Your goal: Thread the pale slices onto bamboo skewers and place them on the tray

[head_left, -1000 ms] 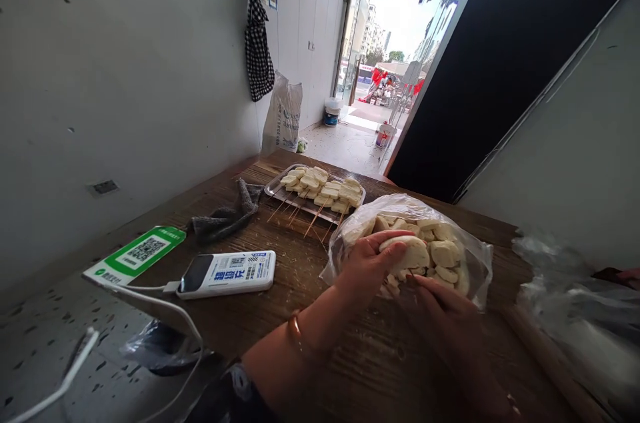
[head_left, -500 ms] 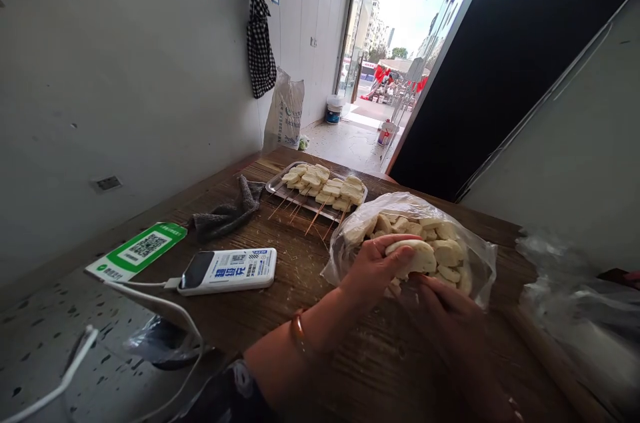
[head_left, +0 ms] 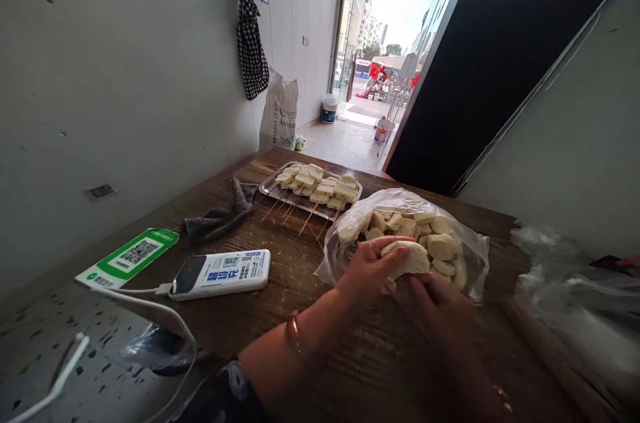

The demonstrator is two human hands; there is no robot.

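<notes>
My left hand [head_left: 373, 268] is closed around pale slices that look like steamed bun [head_left: 409, 255], thumb on the near side and fingers behind. Just below them, my right hand [head_left: 436, 299] has its fingers drawn together at the slices' lower edge; what it pinches is hidden. Behind both hands lies an open clear plastic bag [head_left: 477, 276] filled with more slices [head_left: 443, 247]. Farther back on the left, a metal tray [head_left: 267, 188] carries similar slices [head_left: 307, 176] on thin wooden skewers [head_left: 309, 218], whose bare ends stick out over its near edge.
On the wooden table [head_left: 280, 276] lie a white power bank with a phone [head_left: 225, 274], a green QR-code card [head_left: 133, 255] and a dark grey cloth [head_left: 220, 216]. Crumpled clear plastic [head_left: 565, 296] is at the right. A white cable [head_left: 170, 309] hangs off the left edge.
The whole view has shifted slightly, so things sit a little farther left. Both hands keep nearly the same hold by the slices, over the near side of the bag.
</notes>
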